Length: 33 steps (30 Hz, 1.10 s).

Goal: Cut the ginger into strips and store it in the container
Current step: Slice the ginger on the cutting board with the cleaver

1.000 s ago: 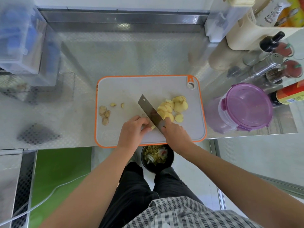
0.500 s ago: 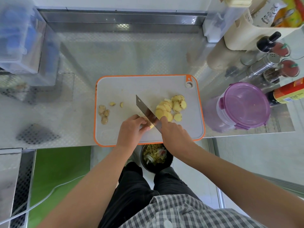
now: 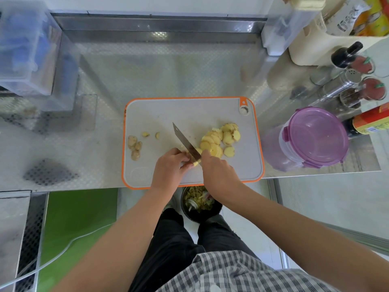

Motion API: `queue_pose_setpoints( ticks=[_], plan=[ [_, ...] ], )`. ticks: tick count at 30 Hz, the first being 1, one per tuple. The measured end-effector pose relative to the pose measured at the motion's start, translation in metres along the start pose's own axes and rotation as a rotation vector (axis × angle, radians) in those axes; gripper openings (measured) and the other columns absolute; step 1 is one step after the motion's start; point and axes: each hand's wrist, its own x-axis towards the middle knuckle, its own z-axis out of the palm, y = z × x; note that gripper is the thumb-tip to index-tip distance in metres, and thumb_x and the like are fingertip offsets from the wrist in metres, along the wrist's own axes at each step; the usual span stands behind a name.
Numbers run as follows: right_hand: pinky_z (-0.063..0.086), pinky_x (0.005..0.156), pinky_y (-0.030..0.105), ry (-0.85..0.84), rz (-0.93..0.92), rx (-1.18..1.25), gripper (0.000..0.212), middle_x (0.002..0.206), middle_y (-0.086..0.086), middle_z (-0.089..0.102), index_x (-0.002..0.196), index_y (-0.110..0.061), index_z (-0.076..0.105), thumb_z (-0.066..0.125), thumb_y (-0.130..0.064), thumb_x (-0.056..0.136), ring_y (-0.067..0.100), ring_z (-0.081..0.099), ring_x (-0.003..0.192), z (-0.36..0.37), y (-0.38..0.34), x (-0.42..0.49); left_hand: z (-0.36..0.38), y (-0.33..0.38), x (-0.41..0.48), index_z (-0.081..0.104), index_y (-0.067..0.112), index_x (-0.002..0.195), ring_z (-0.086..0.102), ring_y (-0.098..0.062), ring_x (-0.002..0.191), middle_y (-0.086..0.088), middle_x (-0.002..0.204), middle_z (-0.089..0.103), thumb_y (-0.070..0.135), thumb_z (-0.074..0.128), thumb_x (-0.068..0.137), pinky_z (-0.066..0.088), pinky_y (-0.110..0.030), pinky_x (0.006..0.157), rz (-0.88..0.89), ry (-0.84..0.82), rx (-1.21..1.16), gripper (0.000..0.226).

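Observation:
A grey cutting board (image 3: 160, 114) with an orange rim lies on the steel counter. My right hand (image 3: 216, 173) grips the handle of a cleaver (image 3: 185, 142), blade pointing up-left on the board. My left hand (image 3: 170, 169) holds a small piece of ginger (image 3: 195, 163) down with curled fingers, right against the blade. A pile of ginger slices (image 3: 221, 140) lies to the right of the blade. Peel scraps (image 3: 134, 146) lie at the board's left. A container with a purple lid (image 3: 311, 138) stands shut to the right of the board.
Spice jars and bottles (image 3: 355, 81) crowd the back right. A clear plastic box (image 3: 25, 49) stands at the back left. Below the counter edge, a dark bin (image 3: 200, 205) holds vegetable scraps between my legs.
The cleaver's blade has shifted only slightly as it works against the ginger under my left fingers. Both hands stay in the same spot on the board.

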Motion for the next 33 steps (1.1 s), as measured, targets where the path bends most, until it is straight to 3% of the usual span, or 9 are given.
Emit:
queue_pose_setpoints(
  ticks=[3,6,13,16,20,23,27,33],
  plan=[
    [0.024,0.046,0.026,-0.034,0.016,-0.037,0.035,0.066,-0.001,0.034,0.11,-0.01,0.035,0.044,0.01,0.083,0.014,0.034,0.054,-0.001,0.008,-0.012,0.0,0.0,0.0,0.073,0.007,0.071,0.063,-0.025,0.058,-0.006,0.073,0.067,0.009,0.089,0.058,0.048,-0.028,0.053,-0.006,-0.007,-0.001,0.021],
    [0.029,0.051,0.028,-0.035,0.016,-0.037,0.036,0.066,-0.002,0.034,0.113,-0.01,0.035,0.043,0.01,0.085,0.014,0.035,0.054,0.001,0.008,-0.012,-0.001,0.0,0.0,0.073,0.006,0.072,0.063,-0.025,0.059,-0.006,0.073,0.066,0.008,0.088,0.058,0.048,-0.027,0.054,0.012,-0.004,-0.004,0.021],
    [0.024,0.046,0.026,-0.044,0.037,0.084,0.025,0.066,-0.001,0.037,0.096,-0.014,0.031,0.04,0.008,0.088,0.013,0.034,0.053,0.009,0.0,0.022,-0.001,-0.001,0.001,0.073,0.006,0.074,0.064,-0.024,0.063,-0.005,0.077,0.066,0.009,0.086,0.064,0.052,-0.03,0.057,0.016,-0.014,-0.049,0.017],
    [0.031,0.052,0.031,-0.015,0.014,0.064,0.024,0.066,-0.003,0.035,0.097,-0.014,0.031,0.04,0.007,0.089,0.018,0.039,0.056,0.017,0.001,0.023,-0.001,-0.001,0.0,0.074,0.007,0.076,0.063,-0.023,0.064,-0.004,0.078,0.065,0.009,0.084,0.067,0.052,-0.031,0.057,0.023,-0.018,-0.059,0.014],
    [0.032,0.055,0.034,0.01,-0.006,0.049,0.025,0.067,-0.005,0.029,0.091,-0.015,0.025,0.038,0.006,0.091,0.015,0.033,0.052,0.025,0.006,0.018,-0.001,0.0,-0.002,0.074,0.007,0.08,0.063,-0.022,0.066,-0.003,0.078,0.065,0.01,0.083,0.069,0.053,-0.032,0.058,0.017,-0.005,-0.06,0.014],
    [0.035,0.055,0.033,-0.024,-0.004,0.066,0.023,0.066,-0.002,0.036,0.099,-0.013,0.034,0.04,0.008,0.089,0.019,0.042,0.057,0.014,0.002,0.023,-0.002,0.001,-0.001,0.075,0.007,0.078,0.063,-0.023,0.066,-0.004,0.078,0.066,0.011,0.084,0.067,0.054,-0.036,0.058,-0.003,0.002,-0.054,0.015],
    [0.028,0.049,0.026,-0.062,-0.024,-0.02,0.031,0.071,0.0,0.04,0.111,-0.01,0.036,0.044,0.008,0.087,0.015,0.04,0.057,0.003,0.004,0.012,-0.002,0.002,-0.002,0.074,0.006,0.074,0.064,-0.024,0.063,-0.005,0.076,0.067,0.009,0.086,0.062,0.054,-0.033,0.057,-0.004,-0.008,-0.046,0.017],
    [0.036,0.061,0.033,-0.038,-0.01,-0.062,0.039,0.091,0.005,0.052,0.122,-0.009,0.033,0.042,0.008,0.088,0.028,0.061,0.082,0.023,0.014,-0.001,-0.002,0.001,-0.001,0.075,0.006,0.078,0.065,-0.024,0.066,-0.004,0.079,0.068,0.008,0.085,0.066,0.05,-0.026,0.06,0.009,-0.005,-0.05,0.016]
  ],
)
